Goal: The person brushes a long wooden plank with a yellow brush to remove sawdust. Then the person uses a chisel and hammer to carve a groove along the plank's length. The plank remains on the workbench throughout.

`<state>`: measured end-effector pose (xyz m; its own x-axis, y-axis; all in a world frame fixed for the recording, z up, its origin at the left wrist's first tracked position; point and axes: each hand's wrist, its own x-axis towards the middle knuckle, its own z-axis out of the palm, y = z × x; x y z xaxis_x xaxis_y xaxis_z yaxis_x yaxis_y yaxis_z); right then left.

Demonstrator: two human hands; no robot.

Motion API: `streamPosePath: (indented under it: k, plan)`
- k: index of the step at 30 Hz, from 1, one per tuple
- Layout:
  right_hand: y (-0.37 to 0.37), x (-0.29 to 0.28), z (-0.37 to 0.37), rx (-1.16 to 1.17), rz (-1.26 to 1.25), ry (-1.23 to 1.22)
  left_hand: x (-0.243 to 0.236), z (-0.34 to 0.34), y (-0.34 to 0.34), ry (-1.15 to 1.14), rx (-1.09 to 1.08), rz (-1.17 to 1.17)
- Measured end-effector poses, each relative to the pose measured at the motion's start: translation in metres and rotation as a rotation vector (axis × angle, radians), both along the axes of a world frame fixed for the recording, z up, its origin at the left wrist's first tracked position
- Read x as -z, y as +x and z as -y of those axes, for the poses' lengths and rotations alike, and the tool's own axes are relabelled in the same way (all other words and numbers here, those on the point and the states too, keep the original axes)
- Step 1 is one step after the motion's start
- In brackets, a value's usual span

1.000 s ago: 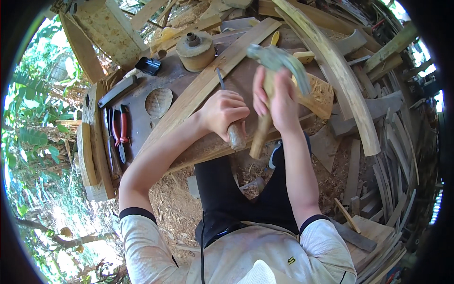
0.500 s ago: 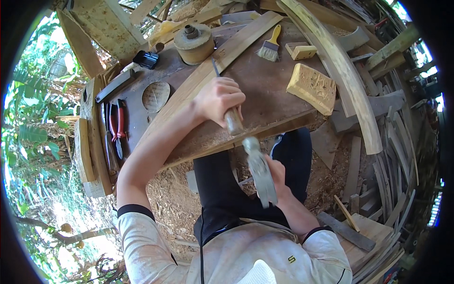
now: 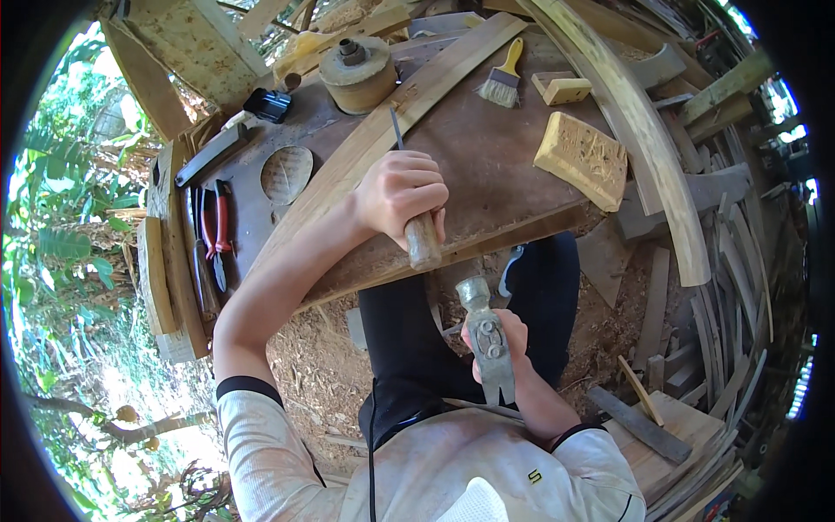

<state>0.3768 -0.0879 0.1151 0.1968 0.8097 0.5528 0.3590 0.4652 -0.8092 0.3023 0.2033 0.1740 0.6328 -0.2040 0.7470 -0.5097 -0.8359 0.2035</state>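
My left hand (image 3: 403,196) is wrapped round the wooden handle of a chisel (image 3: 424,242). Its narrow metal blade points away from me, with the tip at a long flat board (image 3: 339,183) lying slantwise across the workbench. Whether the tip touches the wood or sits in it, I cannot tell. A claw hammer (image 3: 489,339) is gripped in my right hand (image 3: 509,335), held over my lap. The hammer's striking face is a little apart from the butt of the chisel handle, and its claw points back toward me. Most of the hammer's handle is hidden.
On the workbench (image 3: 487,165) are a brush (image 3: 502,80), a thick wooden block (image 3: 581,158), a small block (image 3: 561,89), a round wooden piece (image 3: 357,76), a dry leaf (image 3: 286,175) and red-handled pliers (image 3: 216,228). A curved timber (image 3: 644,130) lies at right, beside stacked offcuts.
The hammer in my right hand has drawn back toward my body, away from the chisel's handle end. My left hand keeps its grip, and the chisel handle has shifted slightly.
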Motion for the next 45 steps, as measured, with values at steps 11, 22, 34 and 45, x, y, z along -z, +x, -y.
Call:
streamPosePath:
  k: [11, 22, 34, 45]
  plan:
    - [-0.005, -0.022, 0.006, -0.080, 0.010, -0.027, 0.000, 0.002, 0.008, -0.005, 0.014, -0.007]
    - [-0.003, -0.002, -0.009, 0.075, 0.047, -0.043, 0.005, -0.013, 0.012, 0.090, 0.013, -0.077]
    - [-0.010, 0.005, -0.008, 0.027, 0.013, 0.024, 0.009, 0.002, 0.011, 0.104, 0.049, -0.078]
    - [-0.008, -0.013, -0.009, -0.033, -0.084, -0.079, 0.011, -0.003, 0.013, 0.048, 0.042, -0.070]
